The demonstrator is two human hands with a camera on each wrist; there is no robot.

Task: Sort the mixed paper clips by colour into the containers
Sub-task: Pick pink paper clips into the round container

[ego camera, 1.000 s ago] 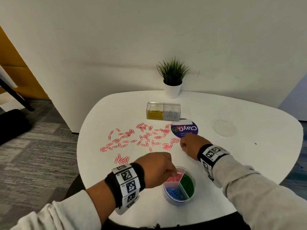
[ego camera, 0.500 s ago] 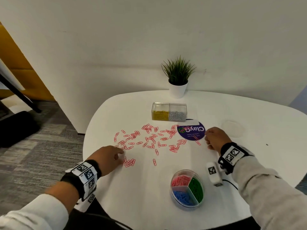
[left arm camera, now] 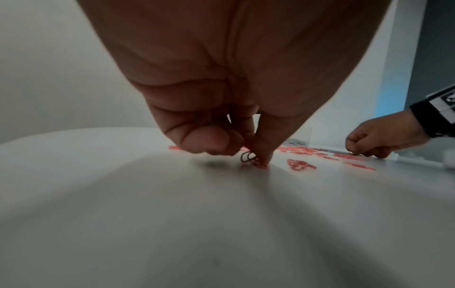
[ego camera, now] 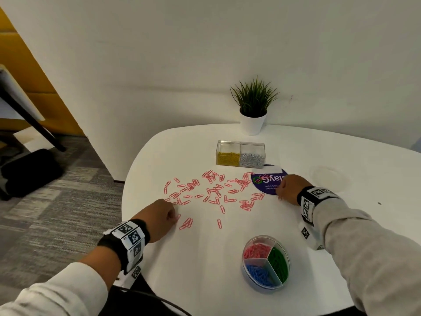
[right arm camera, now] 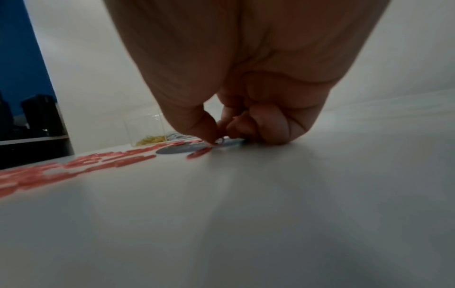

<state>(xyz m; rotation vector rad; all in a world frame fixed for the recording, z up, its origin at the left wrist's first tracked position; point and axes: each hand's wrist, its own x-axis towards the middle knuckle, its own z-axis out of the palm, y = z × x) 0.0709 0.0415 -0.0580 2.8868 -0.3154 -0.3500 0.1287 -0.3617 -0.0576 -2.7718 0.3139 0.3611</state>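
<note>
Both hands have left their earlier spots: left hand (ego camera: 159, 216) now pinches a pink clip (left arm camera: 256, 162) against the table (ego camera: 205, 258), thumb and forefinger closed on it. Right hand (ego camera: 289, 187) pinches another clip (right arm camera: 216, 143) at the purple disc's (ego camera: 265, 182) edge. Loose clips (ego camera: 211, 190) lie between them (all pink). Nearer the person, the round tray (ego camera: 265, 262) sits.

A white rounded bench (ego camera: 284, 224) stands against a plain white wall (ego camera: 205, 53). At its far edge sits a small green plant in a white pot (ego camera: 252, 124). Left of the bench lies grey patterned carpet (ego camera: 57, 213), with a yellow panel (ego camera: 29, 71) and a black bag (ego camera: 29, 169) beyond.
</note>
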